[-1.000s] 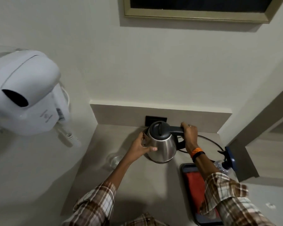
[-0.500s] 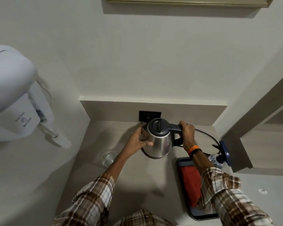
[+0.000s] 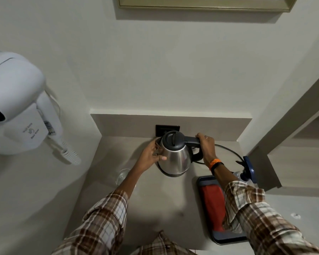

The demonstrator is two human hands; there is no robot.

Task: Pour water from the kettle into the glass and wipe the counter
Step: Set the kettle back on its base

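A steel kettle [image 3: 175, 157] with a black lid stands upright near the back of the beige counter [image 3: 155, 203], on its base. My right hand [image 3: 206, 146] is closed around the kettle's black handle. My left hand [image 3: 151, 155] presses against the kettle's left side, near the spout, thumb on the steel. A clear glass [image 3: 122, 176] stands on the counter to the left, partly hidden behind my left forearm. A red cloth [image 3: 212, 203] lies in a dark tray [image 3: 203, 199] at the right, partly under my right sleeve.
A white wall hair dryer [image 3: 17, 105] juts out at the left. A black socket [image 3: 167, 130] sits behind the kettle, and a black cord [image 3: 228, 150] runs right. A spray bottle [image 3: 247, 170] with a blue head stands beside the tray. Walls close in the counter at the back and left.
Both hands keep their hold on the kettle, which stays about where it was. The view has tilted down slightly, so the counter front and tray show more.
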